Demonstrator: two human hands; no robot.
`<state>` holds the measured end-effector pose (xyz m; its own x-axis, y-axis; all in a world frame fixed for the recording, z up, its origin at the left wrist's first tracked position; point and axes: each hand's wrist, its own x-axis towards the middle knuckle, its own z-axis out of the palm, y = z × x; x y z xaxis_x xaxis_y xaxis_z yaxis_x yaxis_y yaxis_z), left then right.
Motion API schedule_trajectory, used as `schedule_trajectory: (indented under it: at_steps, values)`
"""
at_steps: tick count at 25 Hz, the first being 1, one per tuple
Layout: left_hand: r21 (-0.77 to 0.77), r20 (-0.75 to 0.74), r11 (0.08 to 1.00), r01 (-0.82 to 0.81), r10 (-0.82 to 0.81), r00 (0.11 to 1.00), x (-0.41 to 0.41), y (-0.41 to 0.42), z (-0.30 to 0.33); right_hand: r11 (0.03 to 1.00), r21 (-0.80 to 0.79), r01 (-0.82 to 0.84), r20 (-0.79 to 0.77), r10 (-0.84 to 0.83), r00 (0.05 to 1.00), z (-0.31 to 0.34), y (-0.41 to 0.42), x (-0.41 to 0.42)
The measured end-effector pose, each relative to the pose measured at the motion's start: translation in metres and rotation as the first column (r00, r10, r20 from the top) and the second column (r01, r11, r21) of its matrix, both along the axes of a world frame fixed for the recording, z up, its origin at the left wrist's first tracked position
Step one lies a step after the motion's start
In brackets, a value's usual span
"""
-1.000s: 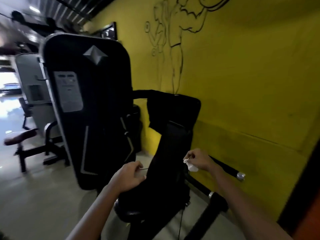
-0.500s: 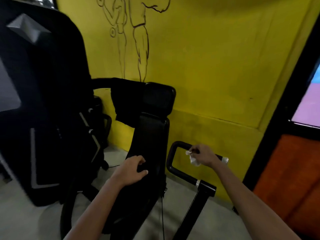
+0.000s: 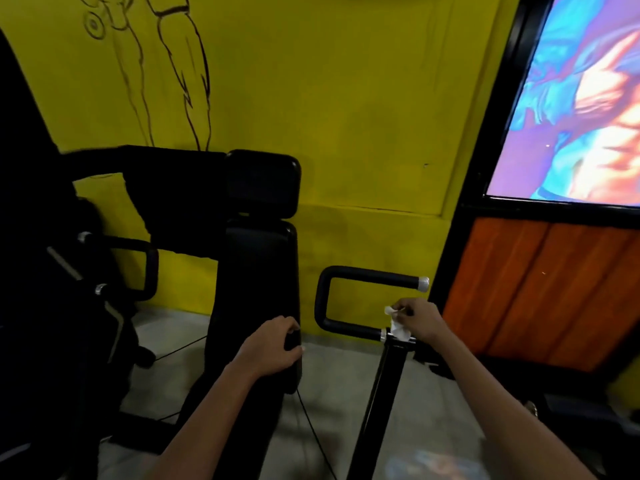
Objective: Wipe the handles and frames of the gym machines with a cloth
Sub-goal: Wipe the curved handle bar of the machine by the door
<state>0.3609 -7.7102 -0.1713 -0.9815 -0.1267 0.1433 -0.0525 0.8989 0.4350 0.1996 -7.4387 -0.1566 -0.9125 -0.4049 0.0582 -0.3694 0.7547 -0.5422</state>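
White cloth point(image 3: 397, 325) pinched in right hand point(image 3: 420, 320) fingers, pressed on handle point(image 3: 349, 329) joint | left hand point(image 3: 268, 348) fingers curled round back pad point(image 3: 258, 289) edge

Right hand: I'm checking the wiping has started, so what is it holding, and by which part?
The right hand pinches a small white cloth by its upper end; the lower end hangs onto the handle joint.

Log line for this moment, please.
right hand: holds cloth at handle joint | left hand: grips back pad edge | wipe: ongoing
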Motion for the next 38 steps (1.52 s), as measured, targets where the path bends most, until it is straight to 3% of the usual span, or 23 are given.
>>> schedule_trajectory:
  at_steps: [9,18,22,26,30,35,38]
  values:
    - [-0.017,0.033,0.994,0.104,-0.104,0.994,-0.026,0.006,-0.011,0.994,-0.006,0.109,0.021,-0.109,0.994,-0.014,0.024,-0.007]
    - [-0.026,0.052,0.997,0.074,-0.072,0.996,-0.042,-0.002,-0.023,0.996,0.003,0.085,0.032,-0.085,0.996,-0.036,0.005,-0.019]
    - [-0.025,0.072,0.995,0.100,-0.098,0.993,-0.057,0.004,-0.031,0.985,-0.074,0.154,0.072,-0.148,0.986,-0.039,0.016,-0.021]
    - [-0.034,0.043,0.993,0.113,-0.111,0.993,-0.076,0.007,-0.040,0.949,-0.207,0.239,0.186,-0.202,0.962,-0.045,0.015,-0.016]
    - [-0.052,-0.019,0.992,0.117,-0.118,0.993,-0.103,0.001,-0.036,0.939,-0.231,0.256,0.264,-0.192,0.945,-0.062,0.009,-0.010]
    - [-0.139,-0.091,0.970,0.199,-0.212,0.973,-0.159,-0.016,-0.017,0.976,-0.058,0.211,0.234,-0.192,0.953,-0.082,-0.011,-0.019]
    - [-0.235,-0.121,0.934,0.268,-0.302,0.946,-0.197,-0.022,-0.022,0.965,-0.132,0.226,0.151,-0.206,0.967,-0.097,-0.032,-0.031]
